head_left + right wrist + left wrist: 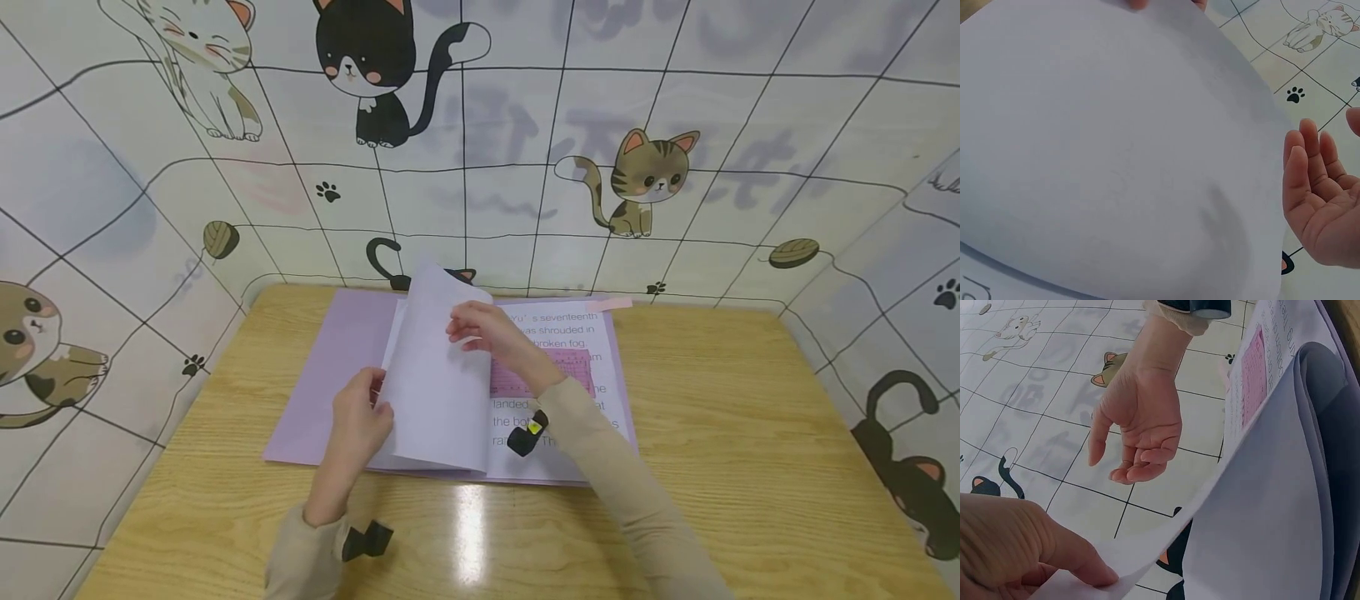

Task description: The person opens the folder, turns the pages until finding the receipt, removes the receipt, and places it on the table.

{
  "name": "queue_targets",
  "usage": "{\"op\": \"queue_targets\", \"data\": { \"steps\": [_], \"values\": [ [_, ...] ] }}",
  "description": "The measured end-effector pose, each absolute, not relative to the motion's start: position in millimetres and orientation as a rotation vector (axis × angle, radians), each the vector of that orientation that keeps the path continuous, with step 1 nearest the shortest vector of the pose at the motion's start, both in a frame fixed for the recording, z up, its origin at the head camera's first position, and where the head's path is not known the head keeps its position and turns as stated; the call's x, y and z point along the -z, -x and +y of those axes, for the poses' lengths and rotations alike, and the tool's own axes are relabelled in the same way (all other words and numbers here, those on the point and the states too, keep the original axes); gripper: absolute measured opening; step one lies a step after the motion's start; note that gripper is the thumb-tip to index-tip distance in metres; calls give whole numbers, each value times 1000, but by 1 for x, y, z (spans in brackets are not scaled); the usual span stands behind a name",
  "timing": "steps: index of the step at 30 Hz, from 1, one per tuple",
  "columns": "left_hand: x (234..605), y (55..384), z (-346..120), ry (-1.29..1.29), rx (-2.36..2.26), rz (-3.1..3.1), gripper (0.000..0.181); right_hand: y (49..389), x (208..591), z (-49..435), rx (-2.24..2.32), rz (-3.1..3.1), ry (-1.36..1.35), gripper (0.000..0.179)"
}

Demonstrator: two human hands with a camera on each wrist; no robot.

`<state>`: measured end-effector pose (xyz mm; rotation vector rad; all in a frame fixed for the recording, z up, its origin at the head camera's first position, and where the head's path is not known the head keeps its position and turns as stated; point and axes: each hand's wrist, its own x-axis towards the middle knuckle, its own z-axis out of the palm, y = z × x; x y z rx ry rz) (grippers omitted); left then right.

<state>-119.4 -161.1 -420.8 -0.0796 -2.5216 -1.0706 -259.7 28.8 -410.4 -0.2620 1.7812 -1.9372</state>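
A booklet with a purple cover (315, 400) lies open on the table. My left hand (358, 427) pinches the outer edge of a raised white page (442, 383), which curves up from the middle of the booklet. In the left wrist view the thumb (1088, 565) presses on the paper near its edge. My right hand (495, 333) is held over the upper part of that page, fingers loosely bent and nothing in them. The right wrist view shows the same hand (1329, 200) beside the page's edge. A pink rectangular slip with fine markings (577, 371) lies on the printed right page (555, 454), partly behind the right wrist.
A pink tab (611, 305) sticks out at the booklet's top right corner. The wooden table (720, 417) extends to both sides and in front. Behind it rises a white backdrop (510, 125) with grid lines and cartoon cats, close to the booklet's top edge.
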Motion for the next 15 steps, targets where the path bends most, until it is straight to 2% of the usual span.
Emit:
{"op": "queue_targets", "data": {
  "steps": [15],
  "values": [
    [442,123,-172,20,1073,-2595,33,262,419,52,1919,1833,216,38]
  ]
}}
